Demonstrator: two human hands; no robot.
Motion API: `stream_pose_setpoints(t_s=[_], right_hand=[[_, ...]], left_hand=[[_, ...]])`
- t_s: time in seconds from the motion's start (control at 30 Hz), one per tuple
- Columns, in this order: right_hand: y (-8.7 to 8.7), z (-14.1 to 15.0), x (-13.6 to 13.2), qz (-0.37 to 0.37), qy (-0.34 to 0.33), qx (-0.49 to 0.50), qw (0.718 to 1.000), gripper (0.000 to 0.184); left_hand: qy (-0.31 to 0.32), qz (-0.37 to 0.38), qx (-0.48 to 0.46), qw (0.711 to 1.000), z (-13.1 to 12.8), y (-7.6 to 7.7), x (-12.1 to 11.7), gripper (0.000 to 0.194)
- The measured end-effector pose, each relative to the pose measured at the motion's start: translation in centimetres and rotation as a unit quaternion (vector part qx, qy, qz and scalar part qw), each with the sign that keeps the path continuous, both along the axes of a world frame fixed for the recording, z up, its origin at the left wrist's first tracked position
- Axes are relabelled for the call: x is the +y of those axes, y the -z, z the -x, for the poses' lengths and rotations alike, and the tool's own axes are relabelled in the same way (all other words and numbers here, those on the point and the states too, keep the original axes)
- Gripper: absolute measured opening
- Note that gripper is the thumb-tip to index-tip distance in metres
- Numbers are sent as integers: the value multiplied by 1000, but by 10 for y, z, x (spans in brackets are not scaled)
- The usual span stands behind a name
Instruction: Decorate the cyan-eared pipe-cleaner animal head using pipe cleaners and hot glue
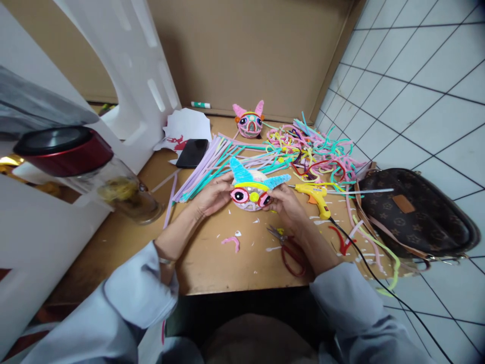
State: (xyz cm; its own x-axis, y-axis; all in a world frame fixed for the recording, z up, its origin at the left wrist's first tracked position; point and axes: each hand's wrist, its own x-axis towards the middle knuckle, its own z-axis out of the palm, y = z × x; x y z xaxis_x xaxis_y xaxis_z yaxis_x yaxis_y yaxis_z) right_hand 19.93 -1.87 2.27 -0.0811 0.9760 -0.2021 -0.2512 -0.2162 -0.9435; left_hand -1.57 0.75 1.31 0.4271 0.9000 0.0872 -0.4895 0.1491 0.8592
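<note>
Steadies the blue-eared figure [250, 195] between half-curled left hand [215, 195] at nine o'clock and pinching right hand [290, 206] at three, likely needing light, even pressure for any turn.

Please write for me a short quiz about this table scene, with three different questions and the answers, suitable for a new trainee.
1. Multiple choice: what colour are the ears of the small face figure held between the left hand and the right hand?
A) pink
B) blue
C) white

2. True or false: the right hand is holding the scissors.

3. Fill the gap: the black cord runs from the yellow ____.

Key:
1. B
2. False; they lie on the table.
3. glue gun
</note>
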Motion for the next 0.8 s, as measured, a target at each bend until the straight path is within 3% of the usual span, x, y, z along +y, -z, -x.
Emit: stream_pose_setpoints(t_s=[0.8], right_hand=[[-2, -3, 1, 8, -9, 22, 1000, 31]], left_hand=[[14, -34, -8, 999, -5, -1, 0, 46]])
